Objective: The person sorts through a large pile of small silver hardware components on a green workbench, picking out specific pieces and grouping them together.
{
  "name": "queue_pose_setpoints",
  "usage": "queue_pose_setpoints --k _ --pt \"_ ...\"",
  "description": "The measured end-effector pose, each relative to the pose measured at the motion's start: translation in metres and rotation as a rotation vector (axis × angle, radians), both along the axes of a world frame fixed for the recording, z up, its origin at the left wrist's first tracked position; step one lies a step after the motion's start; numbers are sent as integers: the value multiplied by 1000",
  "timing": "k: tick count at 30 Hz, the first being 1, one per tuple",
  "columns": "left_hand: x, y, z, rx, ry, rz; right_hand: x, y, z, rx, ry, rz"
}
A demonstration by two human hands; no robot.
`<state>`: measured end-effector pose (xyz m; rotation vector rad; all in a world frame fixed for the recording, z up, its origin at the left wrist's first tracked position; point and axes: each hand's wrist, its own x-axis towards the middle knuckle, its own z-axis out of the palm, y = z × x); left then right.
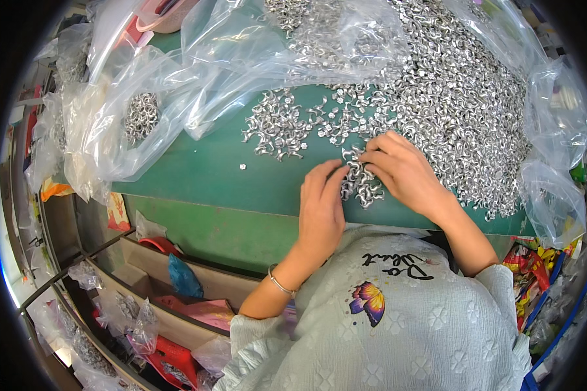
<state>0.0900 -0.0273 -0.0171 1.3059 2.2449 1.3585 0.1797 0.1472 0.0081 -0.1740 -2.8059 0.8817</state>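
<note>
- Landmark: the large heap (463, 124) of small curved metal pieces on the green bench (209, 179).
- Work item: a small cluster (364, 189) of the same pieces lies just left of the large heap, on its near side.
- Left hand (322, 201): fingers bent, at the cluster's left side. Whether they are clamped on a piece, I cannot tell.
- Right hand (403, 173): fingers bent over the cluster, between it and the large heap. Whether they pinch anything, I cannot tell.
- Side pile (277, 127): left of the large heap, apart from it; scattered pieces (346, 117) lie between the two.
- Judgement: the step appears to be hand-sorting. The hooked shapes probably catch on one another, so spread the cluster thinly and free pieces singly.
- Advised: use the right hand as a barrier against the large heap, preventing mixing.
- Advised: work away from the bench's near edge; pieces could drop.
- Noted: one stray piece (242, 167), well left of the large heap, needs collecting.
</note>
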Motion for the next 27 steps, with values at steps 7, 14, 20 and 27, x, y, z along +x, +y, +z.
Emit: queue_pose_setpoints --k 7,14,20,27 --pt "-26 27 6 -123 182 -4 -14 -1 -10 139 102 -87" --pt "-30 21 1 -155 129 -198 10 0 -9 51 56 -124" --pt "-26 18 9 -246 174 -248 20 7 -9 208 25 -160" --pt "-8 29 2 -179 239 -260 26 -2 -12 241 51 -195"
